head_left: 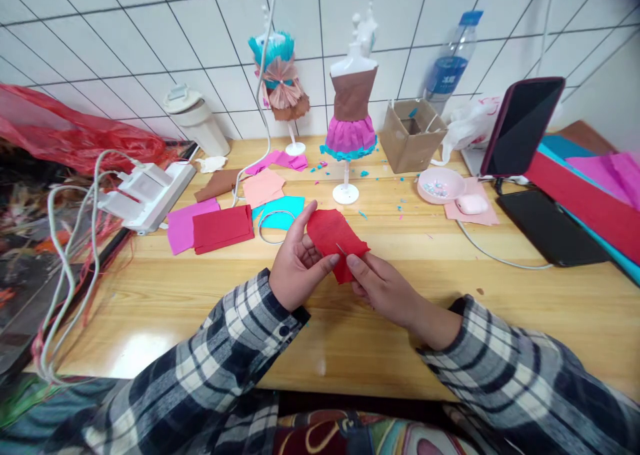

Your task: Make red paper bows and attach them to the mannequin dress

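A piece of red crepe paper (333,231) is held up between both hands over the table's front half. My left hand (300,261) pinches its lower left edge, thumb on top. My right hand (383,281) is closed on its lower right corner, thumb and forefinger together. A thin needle (341,249) lies across the paper by the right thumb; its other end is hidden by the fingers. Beyond the hands stands a small white mannequin (353,65) in a brown top and a pink skirt with a blue ruffled hem (350,138).
Left lie stacked red sheets (223,229), a blue sheet (283,213) and a white power strip (150,195). Another dressed mannequin (281,78) stands at the back. Rightward are a cardboard box (413,138), a pink bead bowl (441,185), a propped phone (523,128) and a bottle (450,65).
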A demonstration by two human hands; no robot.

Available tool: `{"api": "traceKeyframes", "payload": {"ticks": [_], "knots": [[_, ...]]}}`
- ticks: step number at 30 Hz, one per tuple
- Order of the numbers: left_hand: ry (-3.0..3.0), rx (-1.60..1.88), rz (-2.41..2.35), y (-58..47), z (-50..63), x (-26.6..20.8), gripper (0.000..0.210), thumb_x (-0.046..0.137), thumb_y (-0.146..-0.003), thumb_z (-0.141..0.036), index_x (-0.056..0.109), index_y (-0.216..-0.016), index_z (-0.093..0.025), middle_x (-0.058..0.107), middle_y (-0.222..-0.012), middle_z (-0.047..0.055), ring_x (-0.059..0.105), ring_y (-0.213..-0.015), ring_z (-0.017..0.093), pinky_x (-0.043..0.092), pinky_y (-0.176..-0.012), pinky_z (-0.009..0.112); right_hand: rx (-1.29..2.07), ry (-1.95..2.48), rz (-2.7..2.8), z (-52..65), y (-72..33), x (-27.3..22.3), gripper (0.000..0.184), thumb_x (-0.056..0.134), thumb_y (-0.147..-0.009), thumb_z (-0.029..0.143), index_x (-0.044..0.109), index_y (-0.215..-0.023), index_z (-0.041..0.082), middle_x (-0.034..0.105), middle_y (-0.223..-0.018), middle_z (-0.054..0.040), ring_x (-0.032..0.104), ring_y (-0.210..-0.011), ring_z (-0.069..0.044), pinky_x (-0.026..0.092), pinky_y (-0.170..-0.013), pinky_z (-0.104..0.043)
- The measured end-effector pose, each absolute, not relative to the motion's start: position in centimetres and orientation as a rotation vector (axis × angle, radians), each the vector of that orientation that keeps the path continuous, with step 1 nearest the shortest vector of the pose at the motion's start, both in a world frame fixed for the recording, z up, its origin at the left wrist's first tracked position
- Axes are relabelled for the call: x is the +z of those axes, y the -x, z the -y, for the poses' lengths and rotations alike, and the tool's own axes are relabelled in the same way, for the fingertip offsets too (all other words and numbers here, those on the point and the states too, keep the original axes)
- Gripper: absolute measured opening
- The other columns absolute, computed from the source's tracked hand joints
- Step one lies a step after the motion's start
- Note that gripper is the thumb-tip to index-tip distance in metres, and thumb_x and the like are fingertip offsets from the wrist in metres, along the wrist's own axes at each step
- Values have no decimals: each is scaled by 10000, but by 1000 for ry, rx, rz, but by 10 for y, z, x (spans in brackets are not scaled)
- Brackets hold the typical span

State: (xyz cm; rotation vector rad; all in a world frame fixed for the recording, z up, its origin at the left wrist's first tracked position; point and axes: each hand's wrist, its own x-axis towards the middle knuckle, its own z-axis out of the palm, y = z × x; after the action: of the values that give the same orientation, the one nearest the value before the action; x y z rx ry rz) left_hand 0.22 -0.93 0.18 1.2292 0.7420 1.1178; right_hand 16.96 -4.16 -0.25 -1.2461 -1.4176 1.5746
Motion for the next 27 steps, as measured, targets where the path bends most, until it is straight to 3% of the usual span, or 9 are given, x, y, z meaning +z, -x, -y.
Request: {"api": "traceKeyframes", "payload": {"ticks": [8, 27], "knots": [[-1235, 1115, -767, -2, 10, 2, 910, 753, -758, -202, 210, -1487, -250, 712, -1036, 63, 695, -901, 179, 548, -873, 325, 1573, 1251, 1409, 42, -170, -1, 472, 365, -892, 659, 451, -769, 212, 412, -555, 59, 363, -455, -87, 294, -417, -213], [-1255, 1117, -769, -4, 12, 5, 957, 763, -752, -251, 169, -1501, -289, 660, -1157, 95, 678, -994, 223, 540, -922, 374, 1590, 1252, 1428, 43, -170, 1, 457, 367, -907, 633, 481, -805, 202, 438, -582, 45, 417, -495, -99, 316, -432, -216]]}}
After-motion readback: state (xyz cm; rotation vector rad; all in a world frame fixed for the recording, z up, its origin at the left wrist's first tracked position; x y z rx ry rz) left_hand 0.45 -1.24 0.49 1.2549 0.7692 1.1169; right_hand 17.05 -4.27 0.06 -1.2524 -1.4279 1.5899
